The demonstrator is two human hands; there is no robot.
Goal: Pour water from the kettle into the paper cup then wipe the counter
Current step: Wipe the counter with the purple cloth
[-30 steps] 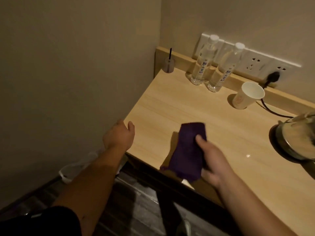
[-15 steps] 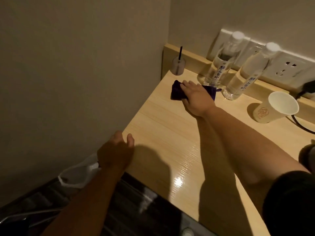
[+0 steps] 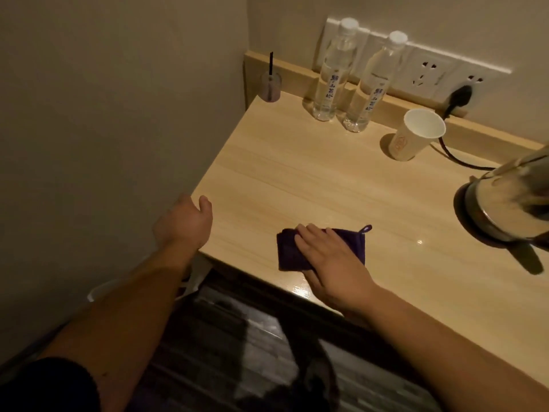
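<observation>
Pressing flat on the purple cloth (image 3: 322,246) with the right hand (image 3: 332,263), near the counter (image 3: 297,179) front edge. Left hand (image 3: 184,224) open, holding nothing. Best: slow, firm wipes (away from paper cup (image 3: 416,135) and kettle (image 3: 511,203)).

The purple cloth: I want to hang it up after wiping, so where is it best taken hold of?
Judging by its pose, pinch the small loop at the far right corner of the purple cloth, coming from the right and above. That corner is bare; the right hand lies flat over the middle, and the loop juts beyond the edge onto the counter.
</observation>
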